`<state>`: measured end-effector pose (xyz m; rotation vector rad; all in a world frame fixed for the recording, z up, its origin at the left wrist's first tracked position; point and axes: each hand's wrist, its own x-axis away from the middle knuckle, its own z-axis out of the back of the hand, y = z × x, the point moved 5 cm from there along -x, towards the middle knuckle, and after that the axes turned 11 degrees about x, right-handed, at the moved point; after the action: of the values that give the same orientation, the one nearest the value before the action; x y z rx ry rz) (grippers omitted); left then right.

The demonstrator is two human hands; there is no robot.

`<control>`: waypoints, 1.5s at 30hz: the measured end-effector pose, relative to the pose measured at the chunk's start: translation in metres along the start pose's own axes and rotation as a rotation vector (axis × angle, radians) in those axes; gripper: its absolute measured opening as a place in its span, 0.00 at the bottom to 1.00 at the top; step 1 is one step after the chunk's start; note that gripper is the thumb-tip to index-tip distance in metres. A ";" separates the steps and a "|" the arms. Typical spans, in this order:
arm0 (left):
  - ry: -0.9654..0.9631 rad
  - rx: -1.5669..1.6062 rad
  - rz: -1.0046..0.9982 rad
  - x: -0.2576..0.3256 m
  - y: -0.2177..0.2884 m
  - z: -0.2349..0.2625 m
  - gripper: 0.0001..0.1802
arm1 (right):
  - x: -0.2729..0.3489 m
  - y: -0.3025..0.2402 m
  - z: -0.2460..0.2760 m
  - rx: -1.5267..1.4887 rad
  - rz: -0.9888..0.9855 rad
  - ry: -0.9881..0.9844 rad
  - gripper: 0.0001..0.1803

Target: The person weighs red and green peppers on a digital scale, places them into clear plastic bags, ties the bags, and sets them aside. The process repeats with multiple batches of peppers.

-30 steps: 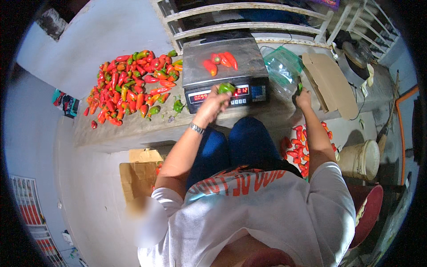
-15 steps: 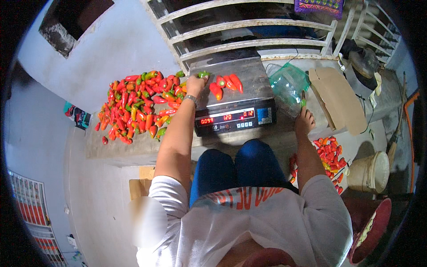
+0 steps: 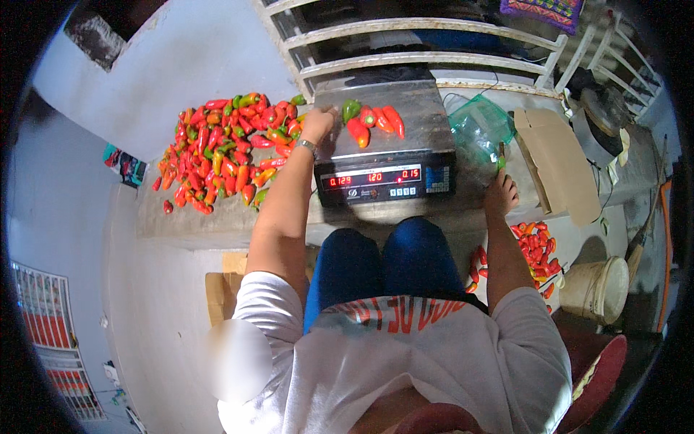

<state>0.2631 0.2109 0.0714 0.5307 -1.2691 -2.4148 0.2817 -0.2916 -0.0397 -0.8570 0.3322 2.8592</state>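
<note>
Though green, pepper point(image 3: 350, 110) beside red peppers point(image 3: 392, 121)

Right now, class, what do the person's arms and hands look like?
The left hand and right hand are ungloved. A silvery metal band circles the left wrist; none shows on the right. Short, whitish sleeves leave both forearms bare.

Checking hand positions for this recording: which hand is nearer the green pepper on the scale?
Left. The left hand is just left of the green pepper; the right hand is farther off, beyond the right side of the scale.
</note>
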 end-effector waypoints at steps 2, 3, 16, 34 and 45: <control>0.229 0.073 -0.170 0.033 0.000 0.020 0.18 | 0.002 0.000 -0.002 -0.014 0.017 -0.025 0.25; 0.309 -0.109 -0.380 0.065 0.032 0.028 0.18 | 0.001 0.006 -0.007 0.015 0.009 -0.021 0.26; 0.273 0.122 -0.098 0.272 -0.029 0.005 0.13 | -0.005 0.000 -0.011 0.049 0.009 -0.540 0.31; 0.429 -0.716 -0.030 0.187 -0.127 0.132 0.19 | -0.005 -0.002 -0.006 0.127 -0.014 -0.499 0.29; 0.204 0.007 -0.575 0.120 0.072 0.059 0.22 | -0.003 0.000 -0.013 0.099 -0.005 -0.360 0.29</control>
<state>0.1406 0.1567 0.1434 1.2550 -1.1499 -2.7011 0.2911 -0.2948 -0.0485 -0.3140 0.4183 2.8859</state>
